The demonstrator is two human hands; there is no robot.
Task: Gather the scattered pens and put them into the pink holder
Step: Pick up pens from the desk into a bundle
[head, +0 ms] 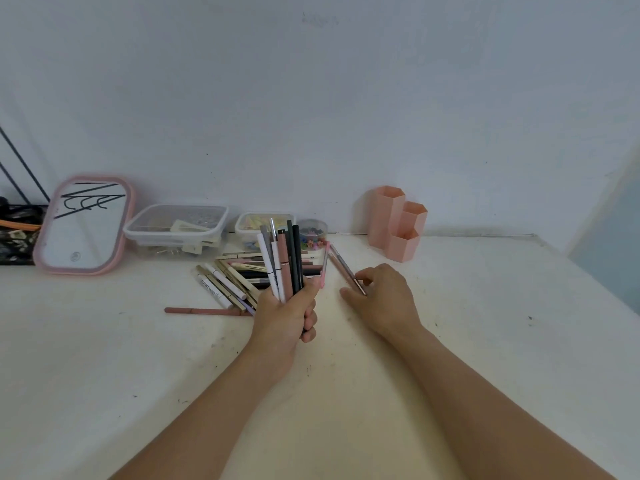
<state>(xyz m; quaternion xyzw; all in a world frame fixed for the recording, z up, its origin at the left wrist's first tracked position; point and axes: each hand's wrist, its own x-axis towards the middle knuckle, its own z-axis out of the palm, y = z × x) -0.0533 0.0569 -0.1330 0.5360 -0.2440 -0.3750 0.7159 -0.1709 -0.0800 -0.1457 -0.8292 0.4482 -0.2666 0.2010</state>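
Left hand (284, 315) grips a bundle of pens (282, 261), fingers curled round it. Right hand (379, 296) pinches a pen (346, 271) on the worktop (467, 323); fingertips mostly hidden. Pink holder (396, 223) stands back right, more loose pens (228, 282) partly hidden behind the bundle.

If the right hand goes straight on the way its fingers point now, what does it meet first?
The right hand points up-left across the table. It already touches a thin pen; further on that line probably lies the pink-tipped pen, then the left hand's bundle. Depth is unclear.
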